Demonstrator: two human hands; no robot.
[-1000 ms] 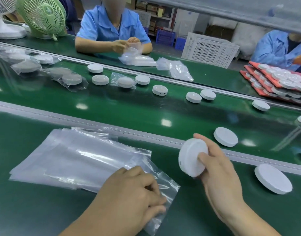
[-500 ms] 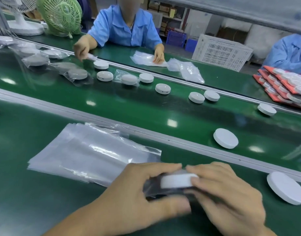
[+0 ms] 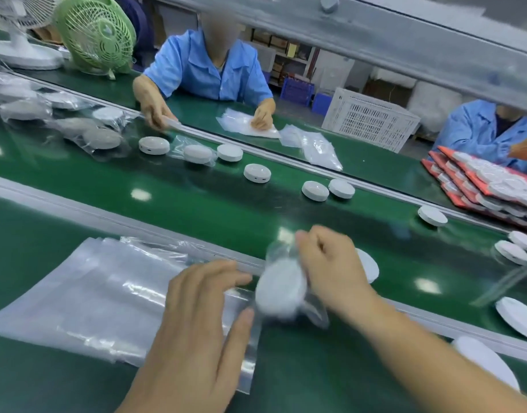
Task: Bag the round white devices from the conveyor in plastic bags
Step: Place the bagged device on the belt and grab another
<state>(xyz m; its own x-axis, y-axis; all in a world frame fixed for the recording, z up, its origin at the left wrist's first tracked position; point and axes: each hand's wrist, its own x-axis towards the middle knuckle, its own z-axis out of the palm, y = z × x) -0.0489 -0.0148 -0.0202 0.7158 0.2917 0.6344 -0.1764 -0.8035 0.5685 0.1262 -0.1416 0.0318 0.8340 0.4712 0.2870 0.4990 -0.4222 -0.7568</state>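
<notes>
Right hand (image 3: 330,272) pinches the mouth of a plastic bag (image 3: 278,250); the round white device (image 3: 281,289) hangs inside it, blurred, above the near bench (image 3: 47,383). Left hand (image 3: 202,317), fingers straight, lies over the bag stack (image 3: 92,293). The device is probably light, rigid and smooth, and the film slippery, so it is best gripped at the bag mouth.

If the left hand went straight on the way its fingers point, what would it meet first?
Probably the bagged device, blurred, gripped by the right hand just ahead of the left hand; depth is unclear.
</notes>
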